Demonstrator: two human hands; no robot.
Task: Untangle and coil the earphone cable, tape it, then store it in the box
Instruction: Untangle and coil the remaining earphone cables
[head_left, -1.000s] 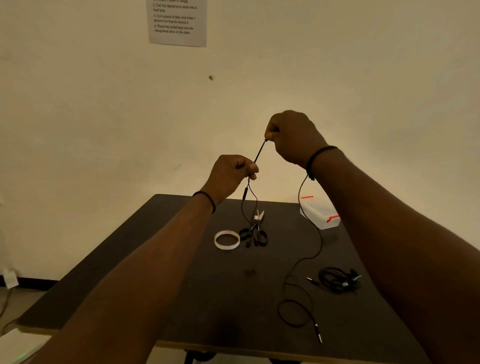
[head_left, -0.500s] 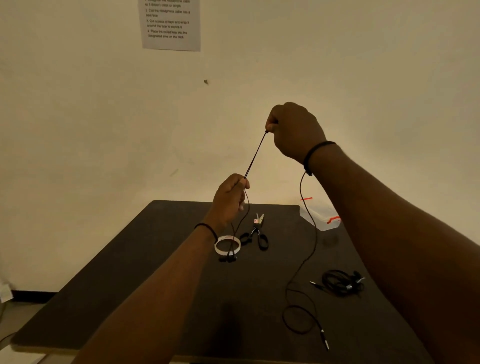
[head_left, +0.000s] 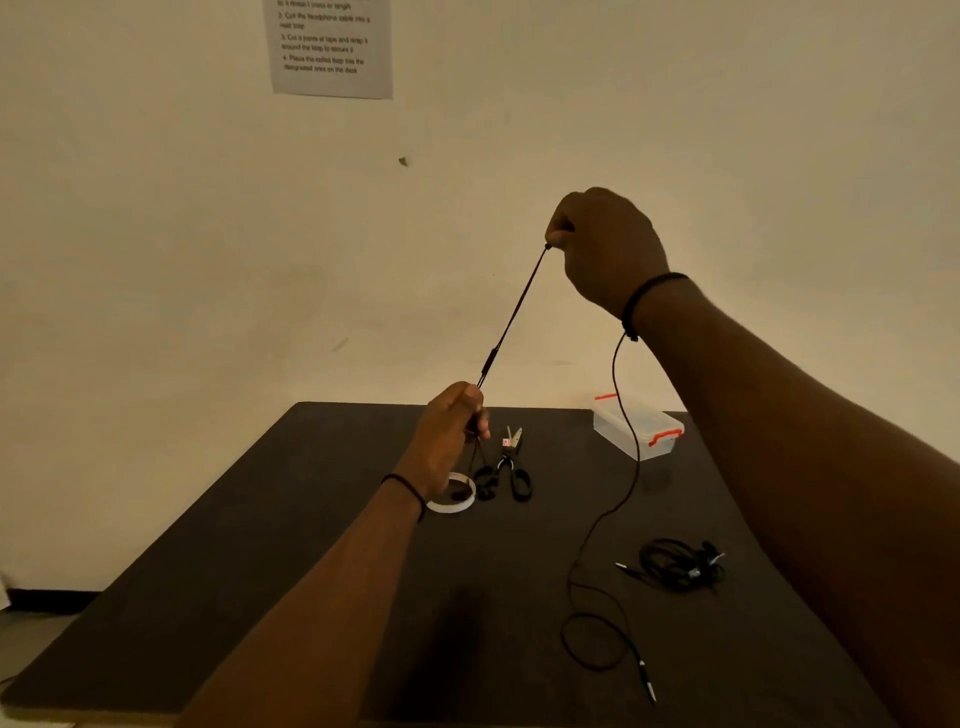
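Here the right hand (head_left: 608, 249) pinches the thin black earphone cable (head_left: 514, 314) high up while the left hand (head_left: 452, 436), fingers curled round it lower down, draws it taut, likely to clear tangles. Its tail trails onto the dark worktop (head_left: 260, 545), plug (head_left: 647, 680) near the front edge; the clear plastic box with orange clips (head_left: 639, 428) waits beyond.

Matt dark tabletop (head_left: 311, 545), smooth, with a faint sheen. Thin black rubbery cable (head_left: 511, 317), dull. Clear glossy plastic box (head_left: 636, 431) with orange plastic clasps. Bare metal blades and shiny black plastic handles on scissors (head_left: 511, 467). Translucent glossy roll of tape (head_left: 457, 499). Plain printed paper sheet (head_left: 332, 47) on flat matt painted wall (head_left: 156, 234).
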